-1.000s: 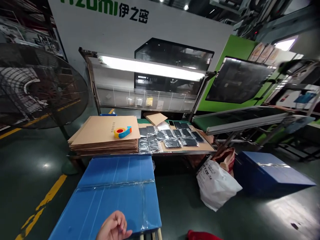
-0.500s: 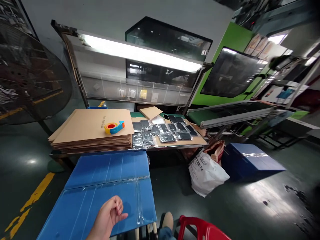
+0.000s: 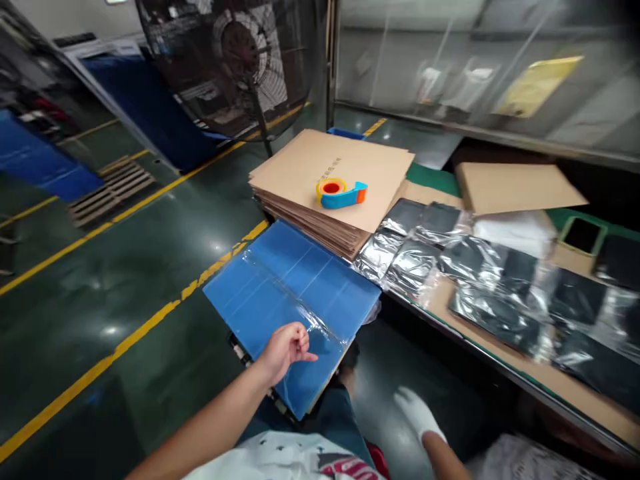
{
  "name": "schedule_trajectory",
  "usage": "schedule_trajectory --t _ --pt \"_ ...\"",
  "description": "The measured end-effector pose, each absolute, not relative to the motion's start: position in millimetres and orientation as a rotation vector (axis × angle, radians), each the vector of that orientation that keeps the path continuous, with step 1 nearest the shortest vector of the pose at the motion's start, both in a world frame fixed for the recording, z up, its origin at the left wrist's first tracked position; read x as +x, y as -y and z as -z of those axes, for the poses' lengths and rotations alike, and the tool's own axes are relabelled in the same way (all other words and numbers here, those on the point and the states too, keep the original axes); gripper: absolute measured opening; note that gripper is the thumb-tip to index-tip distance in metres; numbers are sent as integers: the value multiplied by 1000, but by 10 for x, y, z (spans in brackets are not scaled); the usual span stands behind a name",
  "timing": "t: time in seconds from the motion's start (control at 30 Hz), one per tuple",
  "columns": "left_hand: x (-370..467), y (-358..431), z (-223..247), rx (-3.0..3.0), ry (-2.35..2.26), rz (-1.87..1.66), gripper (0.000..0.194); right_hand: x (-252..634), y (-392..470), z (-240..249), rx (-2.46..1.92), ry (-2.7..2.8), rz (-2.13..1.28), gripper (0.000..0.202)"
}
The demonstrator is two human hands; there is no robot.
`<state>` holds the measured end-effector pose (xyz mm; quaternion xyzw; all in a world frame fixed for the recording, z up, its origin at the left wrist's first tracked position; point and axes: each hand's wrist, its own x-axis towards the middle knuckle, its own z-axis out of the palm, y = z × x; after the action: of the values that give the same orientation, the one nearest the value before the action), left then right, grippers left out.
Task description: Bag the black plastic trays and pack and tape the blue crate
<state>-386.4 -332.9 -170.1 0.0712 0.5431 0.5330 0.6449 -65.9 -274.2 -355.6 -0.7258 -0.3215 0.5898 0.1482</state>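
Above the taped blue board (image 3: 320,280), my bare left hand (image 3: 290,350) has its fingers curled and its thumb sticking out, with nothing visible in them. My right hand (image 3: 417,410), in a white glove, hangs low between the board and the workbench, fingers stretched out and a little blurred, holding nothing. Behind the board, a blue and orange tape dispenser (image 3: 345,195) with a yellow ring lies on a stack of cardboard sheets (image 3: 370,163). Dark flat items in clear bags (image 3: 495,317) cover the bench on the right.
A large fan (image 3: 240,57) stands behind the cardboard stack. A wooden pallet (image 3: 113,190) lies on the floor at the left, near blue panels (image 3: 155,113). The bench's metal edge (image 3: 480,360) runs along the right. A cardboard box (image 3: 520,187) sits at its back.
The view has swung left and closer to the bench. My gloved right hand has come into view. My left hand keeps its curled shape over the blue board.
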Motion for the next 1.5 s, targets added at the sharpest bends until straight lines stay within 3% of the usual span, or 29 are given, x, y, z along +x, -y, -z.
schedule_trajectory --t 0.07,0.2,0.33,0.53,0.8,1.0,1.2,1.5 --pt "-3665 3168 1677 102 -1251 -1303 7 -841 2260 3700 -2031 984 -1771 28" --pt "-3495 2882 1546 77 -1268 -1429 8 -1455 1402 3919 -1832 993 -1865 64" --pt "-3512 2747 1382 94 -1344 -1456 12 -1954 957 3994 -1715 959 -1908 69" --pt "-3576 2777 1235 32 -1377 -1531 15 -2006 871 3985 -1844 1002 -1719 86" --pt "-3803 3212 1396 -10 -1439 -1544 10 -1918 1185 3892 -1949 1304 -1493 70" --pt "-3974 3677 1618 -127 -1372 -1541 8 -1754 2144 3773 -2049 1371 -1423 63" --pt "-4044 4093 1681 -84 -1371 -1435 8 -1601 3110 3579 -2141 1341 -1433 64" --pt "-3980 4250 1439 63 -1243 -1456 19 -1391 3220 3796 -2144 1456 -1453 76"
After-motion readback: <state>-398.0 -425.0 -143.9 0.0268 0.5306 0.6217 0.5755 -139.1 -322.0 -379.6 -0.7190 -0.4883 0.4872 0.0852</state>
